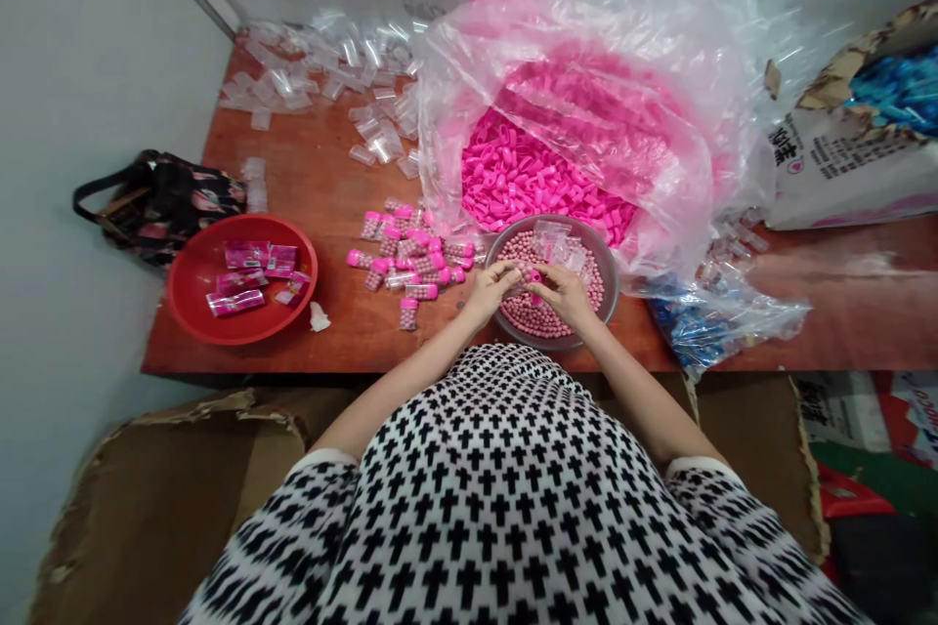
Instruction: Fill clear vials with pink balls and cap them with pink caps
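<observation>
Both my hands meet over a metal bowl (605, 266) filled with small pink beads (546, 316). My left hand (492, 287) and my right hand (563, 293) are closed together on a small clear tube with a pink cap (531, 277), held just above the beads. Several empty clear tubes (558, 242) lie in the far side of the bowl. To the left of the bowl, a pile of filled pink-capped tubes (410, 259) rests on the brown table (322, 205).
A big clear bag of pink caps (534, 171) stands behind the bowl. Loose clear tubes (329, 68) lie at the table's back. A red bowl (191, 298) with pink packets sits left, a dark handbag (157, 200) beside it. Cardboard boxes (147, 498) stand below.
</observation>
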Tool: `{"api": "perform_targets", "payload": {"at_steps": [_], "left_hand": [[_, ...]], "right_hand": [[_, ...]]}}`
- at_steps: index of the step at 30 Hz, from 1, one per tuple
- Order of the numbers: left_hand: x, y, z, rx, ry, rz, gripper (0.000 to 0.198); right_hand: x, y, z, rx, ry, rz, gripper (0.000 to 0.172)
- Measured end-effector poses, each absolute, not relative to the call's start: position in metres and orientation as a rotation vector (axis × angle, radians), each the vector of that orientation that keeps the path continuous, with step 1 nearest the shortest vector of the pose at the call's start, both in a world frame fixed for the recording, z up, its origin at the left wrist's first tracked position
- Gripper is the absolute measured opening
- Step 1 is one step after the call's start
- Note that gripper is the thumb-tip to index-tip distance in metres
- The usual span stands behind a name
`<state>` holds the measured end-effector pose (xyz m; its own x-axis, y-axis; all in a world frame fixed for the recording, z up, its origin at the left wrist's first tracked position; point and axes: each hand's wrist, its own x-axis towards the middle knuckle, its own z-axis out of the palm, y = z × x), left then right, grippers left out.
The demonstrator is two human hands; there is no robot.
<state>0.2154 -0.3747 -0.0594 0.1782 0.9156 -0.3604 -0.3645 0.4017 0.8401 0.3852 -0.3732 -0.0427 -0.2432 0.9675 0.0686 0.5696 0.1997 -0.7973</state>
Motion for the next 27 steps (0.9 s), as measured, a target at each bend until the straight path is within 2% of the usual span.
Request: {"api": "perform_targets", "payload": {"at_steps": [4, 7, 12, 19, 27], "left_hand": [[0.21, -0.376, -0.055, 0.928, 1.118, 0.997, 0.037], [0.206, -0.378, -0.051, 1.136, 1.153, 0.97, 0.03], [0.202, -0.381, -0.044, 1.303, 1.172, 0.99, 0.026], [0.193, -0.379, -0.038, 1.554, 1.155, 0.942, 0.025], [0.202, -0.376, -0.041, 1.383, 1.194, 0.936, 0.022]], "right_hand": [[0.394, -0.367, -0.022, -1.39, -2.011, 0.688, 0.035], [0.395, -0.362, -0.011, -1.263, -2.172, 0.707, 0.038], [0.384, -0.363, -0.012, -1.232, -2.448, 0.658, 0.043], [0.381, -0.373, -0.008, -1.25, -2.542, 0.62, 0.041], [0.377, -0.371, -0.012, -1.275, -2.459, 0.699, 0.043]]}}
